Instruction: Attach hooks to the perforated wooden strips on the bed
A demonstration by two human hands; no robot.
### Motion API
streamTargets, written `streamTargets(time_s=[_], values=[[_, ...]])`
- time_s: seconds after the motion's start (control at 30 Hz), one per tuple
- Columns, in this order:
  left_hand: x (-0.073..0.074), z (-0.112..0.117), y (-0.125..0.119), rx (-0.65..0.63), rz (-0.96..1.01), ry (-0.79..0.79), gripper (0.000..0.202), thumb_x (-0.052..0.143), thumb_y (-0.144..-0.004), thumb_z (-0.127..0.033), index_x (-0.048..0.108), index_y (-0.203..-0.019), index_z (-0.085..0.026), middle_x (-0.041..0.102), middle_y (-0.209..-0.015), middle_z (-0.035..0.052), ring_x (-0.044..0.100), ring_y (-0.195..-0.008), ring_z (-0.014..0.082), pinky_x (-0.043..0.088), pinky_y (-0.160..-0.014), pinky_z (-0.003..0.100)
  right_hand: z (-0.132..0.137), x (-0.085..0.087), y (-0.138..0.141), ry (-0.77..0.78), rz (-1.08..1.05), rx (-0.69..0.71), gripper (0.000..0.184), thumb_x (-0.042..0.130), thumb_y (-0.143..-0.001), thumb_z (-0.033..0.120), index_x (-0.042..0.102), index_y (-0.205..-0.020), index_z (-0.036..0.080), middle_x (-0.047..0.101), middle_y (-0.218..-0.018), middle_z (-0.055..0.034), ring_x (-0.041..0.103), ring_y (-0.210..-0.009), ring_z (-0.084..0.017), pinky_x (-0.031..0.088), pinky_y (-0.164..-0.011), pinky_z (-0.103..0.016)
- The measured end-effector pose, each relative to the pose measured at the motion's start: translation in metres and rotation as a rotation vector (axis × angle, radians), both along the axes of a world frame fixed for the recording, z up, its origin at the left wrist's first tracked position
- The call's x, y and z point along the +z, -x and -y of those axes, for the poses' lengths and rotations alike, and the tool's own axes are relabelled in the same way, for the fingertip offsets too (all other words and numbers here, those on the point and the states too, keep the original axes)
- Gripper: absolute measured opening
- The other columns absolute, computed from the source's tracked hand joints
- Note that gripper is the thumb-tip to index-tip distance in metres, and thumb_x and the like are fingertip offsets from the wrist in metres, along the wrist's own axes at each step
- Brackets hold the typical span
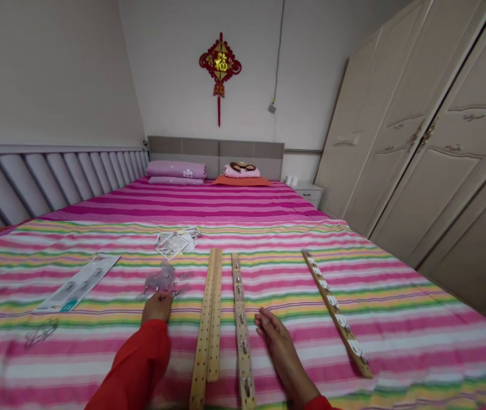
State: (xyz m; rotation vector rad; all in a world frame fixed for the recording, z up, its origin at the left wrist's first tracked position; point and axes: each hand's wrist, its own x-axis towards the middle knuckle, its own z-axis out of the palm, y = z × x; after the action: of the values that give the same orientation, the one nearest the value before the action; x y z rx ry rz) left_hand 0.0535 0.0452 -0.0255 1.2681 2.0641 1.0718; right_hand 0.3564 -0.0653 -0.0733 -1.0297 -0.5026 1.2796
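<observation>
My left hand is closed, fingertips together at the near edge of a clear plastic bag with small metal pieces in and around it. What the fingers pinch is too small to make out. My right hand hovers just right of a wooden strip with metal hooks along it; its fingers are stretched out, with nothing visible in them. Between the hands lie two plain wooden strips with rows of holes, a longer one and a shorter one, side by side.
Farther right, another wooden strip carries white round pieces and metal clips. On the left lie a packaged card and a tangle of thin wire-like pieces. White packets sit beyond the bag. Everything rests on a striped bedspread.
</observation>
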Motion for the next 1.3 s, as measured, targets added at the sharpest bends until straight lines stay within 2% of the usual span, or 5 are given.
streamTargets(time_s=[0.2,0.43,0.7,1.0,1.3], values=[[0.003,0.011,0.002,0.044,0.138,-0.11,0.014,0.058,-0.059,-0.034,0.056,-0.058,-0.02,0.062,-0.057,0.0022,0.061,-0.068,0.0239,0.047,-0.064,0.033,-0.001,-0.002,0.0,-0.006,-0.003,-0.003,0.051,0.084,-0.055,0.043,0.07,-0.098,0.019,0.072,-0.095,-0.0088,0.066,-0.092,-0.024,0.051,-0.083,-0.035],[0.039,0.047,-0.016,-0.12,0.564,-0.202,0.056,0.074,-0.039,-0.058,0.06,-0.075,-0.018,0.069,-0.067,0.0041,0.065,-0.072,0.0208,0.05,-0.065,0.029,-0.002,0.002,-0.002,-0.004,-0.031,-0.006,0.048,0.085,-0.051,0.042,0.072,-0.091,0.019,0.072,-0.089,-0.0079,0.066,-0.083,-0.022,0.052,-0.076,-0.032],[0.07,0.091,-0.058,-0.302,0.448,-0.311,0.049,0.071,-0.054,-0.059,0.065,-0.08,-0.018,0.07,-0.08,0.0062,0.065,-0.079,0.0225,0.053,-0.071,0.031,0.004,0.035,0.023,-0.104,0.044,0.127,0.033,0.081,-0.06,0.04,0.071,-0.08,0.016,0.066,-0.065,-0.003,0.054,-0.048,-0.012,0.038,-0.044,-0.023],[0.072,0.115,-0.094,-0.397,0.305,-0.339,0.033,0.064,-0.065,-0.052,0.065,-0.08,-0.022,0.07,-0.08,0.005,0.065,-0.075,0.0216,0.054,-0.067,0.03,0.017,0.096,0.058,-0.274,0.218,0.216,0.048,0.086,-0.051,0.026,0.068,-0.096,0.022,0.067,-0.087,-0.002,0.059,-0.062,-0.012,0.048,-0.057,-0.025],[0.073,0.121,-0.107,-0.464,0.403,-0.263,0.034,0.068,-0.06,-0.053,0.064,-0.075,-0.022,0.07,-0.076,0.0051,0.067,-0.073,0.022,0.056,-0.068,0.031,0.018,0.096,0.057,-0.298,0.13,0.203,0.033,0.085,-0.055,0.028,0.064,-0.08,0.02,0.065,-0.07,0.0018,0.061,-0.063,-0.013,0.05,-0.062,-0.025]])
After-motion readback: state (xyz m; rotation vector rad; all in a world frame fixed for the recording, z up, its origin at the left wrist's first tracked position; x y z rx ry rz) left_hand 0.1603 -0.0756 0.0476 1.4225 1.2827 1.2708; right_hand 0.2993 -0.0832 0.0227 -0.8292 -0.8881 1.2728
